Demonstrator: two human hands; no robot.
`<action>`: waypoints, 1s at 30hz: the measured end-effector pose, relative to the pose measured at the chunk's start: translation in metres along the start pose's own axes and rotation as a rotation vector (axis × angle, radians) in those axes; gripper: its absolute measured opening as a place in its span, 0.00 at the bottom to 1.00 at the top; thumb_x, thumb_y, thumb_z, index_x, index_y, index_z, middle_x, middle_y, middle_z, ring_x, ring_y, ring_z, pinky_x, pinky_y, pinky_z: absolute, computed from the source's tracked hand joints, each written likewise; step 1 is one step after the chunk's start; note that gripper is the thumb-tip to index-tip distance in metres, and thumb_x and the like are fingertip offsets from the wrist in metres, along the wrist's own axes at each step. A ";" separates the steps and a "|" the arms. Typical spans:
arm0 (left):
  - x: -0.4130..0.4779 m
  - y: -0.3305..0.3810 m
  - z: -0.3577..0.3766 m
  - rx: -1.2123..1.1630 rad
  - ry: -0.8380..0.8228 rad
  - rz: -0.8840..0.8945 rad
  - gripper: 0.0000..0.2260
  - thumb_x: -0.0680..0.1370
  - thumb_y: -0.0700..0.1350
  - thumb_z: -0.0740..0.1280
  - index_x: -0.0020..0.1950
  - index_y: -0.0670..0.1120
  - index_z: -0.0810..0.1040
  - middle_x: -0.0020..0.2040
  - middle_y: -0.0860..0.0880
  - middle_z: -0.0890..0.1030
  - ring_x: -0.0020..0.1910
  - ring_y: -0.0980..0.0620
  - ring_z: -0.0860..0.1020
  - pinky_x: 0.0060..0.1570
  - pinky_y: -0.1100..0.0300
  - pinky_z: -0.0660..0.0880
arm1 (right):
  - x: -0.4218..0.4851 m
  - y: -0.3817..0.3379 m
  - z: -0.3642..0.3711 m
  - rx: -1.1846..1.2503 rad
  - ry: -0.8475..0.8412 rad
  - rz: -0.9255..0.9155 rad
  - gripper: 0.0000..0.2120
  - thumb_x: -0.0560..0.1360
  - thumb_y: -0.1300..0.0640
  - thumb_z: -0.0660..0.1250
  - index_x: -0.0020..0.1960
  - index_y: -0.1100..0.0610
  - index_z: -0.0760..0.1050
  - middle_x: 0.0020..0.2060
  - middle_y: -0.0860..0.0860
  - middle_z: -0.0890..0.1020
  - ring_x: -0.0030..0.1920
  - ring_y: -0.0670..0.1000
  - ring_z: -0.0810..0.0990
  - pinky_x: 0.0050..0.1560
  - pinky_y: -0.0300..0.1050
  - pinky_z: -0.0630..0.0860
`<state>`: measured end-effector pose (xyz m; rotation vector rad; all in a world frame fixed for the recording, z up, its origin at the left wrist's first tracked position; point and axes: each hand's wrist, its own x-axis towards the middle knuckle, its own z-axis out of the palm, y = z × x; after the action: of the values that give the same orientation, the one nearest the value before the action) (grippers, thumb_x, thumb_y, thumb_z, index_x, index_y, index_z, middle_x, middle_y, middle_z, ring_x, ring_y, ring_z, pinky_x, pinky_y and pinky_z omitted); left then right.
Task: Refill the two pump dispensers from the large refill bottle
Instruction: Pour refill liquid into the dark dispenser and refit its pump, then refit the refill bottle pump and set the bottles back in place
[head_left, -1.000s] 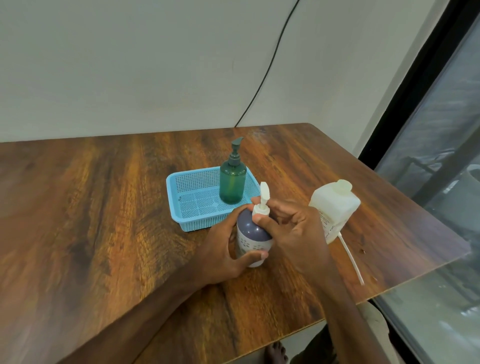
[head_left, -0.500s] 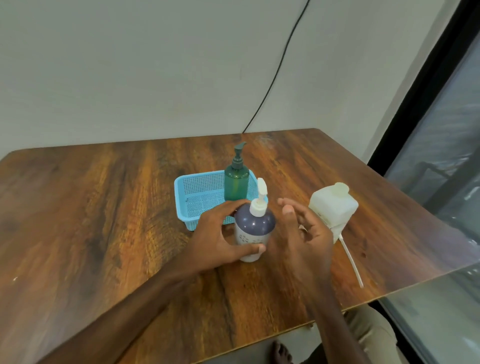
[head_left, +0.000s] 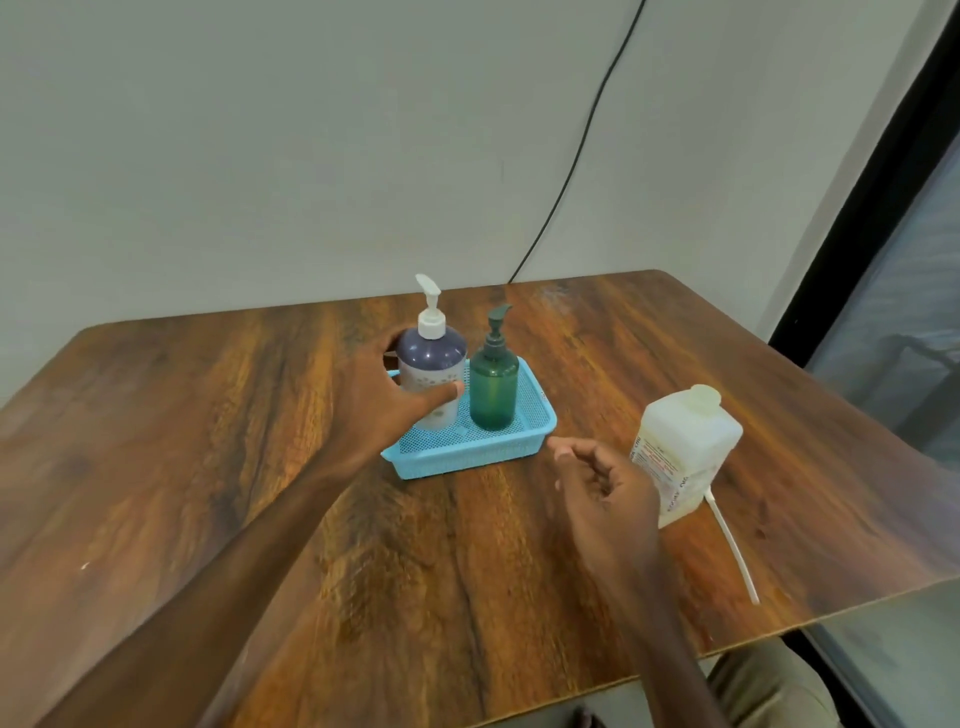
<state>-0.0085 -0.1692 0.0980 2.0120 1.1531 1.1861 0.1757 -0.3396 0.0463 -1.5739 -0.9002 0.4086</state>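
Note:
My left hand (head_left: 387, 397) grips the purple pump dispenser (head_left: 434, 364) with its white pump, holding it upright in the left part of the blue basket (head_left: 483, 449). The green pump dispenser (head_left: 493, 384) stands right beside it in the same basket. My right hand (head_left: 602, 480) hovers over the table in front of the basket, fingers loosely curled, holding nothing. The large white refill bottle (head_left: 685, 447) stands capped just right of that hand. A white tube (head_left: 732, 551) lies on the table by the bottle's base.
The wooden table (head_left: 208, 441) ends at a front edge close to me and a right edge beside a dark window frame (head_left: 852, 218). A black cable (head_left: 576, 156) hangs down the wall behind the table.
My left hand has carried the purple dispenser from the table in front into the basket beside the green one. My right hand let go of the pump and drew back toward the refill bottle.

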 end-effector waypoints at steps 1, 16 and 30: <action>0.003 -0.005 0.003 0.017 -0.002 -0.019 0.33 0.67 0.50 0.85 0.70 0.48 0.78 0.61 0.56 0.81 0.56 0.58 0.80 0.52 0.71 0.75 | 0.000 0.001 0.000 -0.011 -0.007 -0.005 0.08 0.81 0.53 0.69 0.58 0.47 0.84 0.46 0.35 0.85 0.47 0.39 0.84 0.46 0.39 0.83; 0.008 -0.043 0.031 0.108 -0.089 -0.126 0.36 0.68 0.47 0.85 0.72 0.46 0.74 0.69 0.47 0.81 0.60 0.56 0.78 0.58 0.63 0.77 | -0.004 0.019 -0.013 -0.078 -0.065 -0.012 0.07 0.80 0.56 0.70 0.55 0.47 0.85 0.44 0.40 0.87 0.42 0.41 0.85 0.42 0.38 0.83; -0.122 0.069 0.082 0.072 -0.215 0.254 0.28 0.77 0.52 0.76 0.74 0.55 0.70 0.71 0.60 0.72 0.70 0.68 0.66 0.68 0.74 0.63 | -0.019 0.003 -0.092 -0.051 0.139 -0.163 0.04 0.75 0.58 0.76 0.48 0.50 0.86 0.41 0.40 0.87 0.42 0.43 0.85 0.37 0.35 0.81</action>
<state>0.0613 -0.3111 0.0599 2.3300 0.8660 1.0246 0.2288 -0.4160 0.0598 -1.5415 -0.9288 0.1596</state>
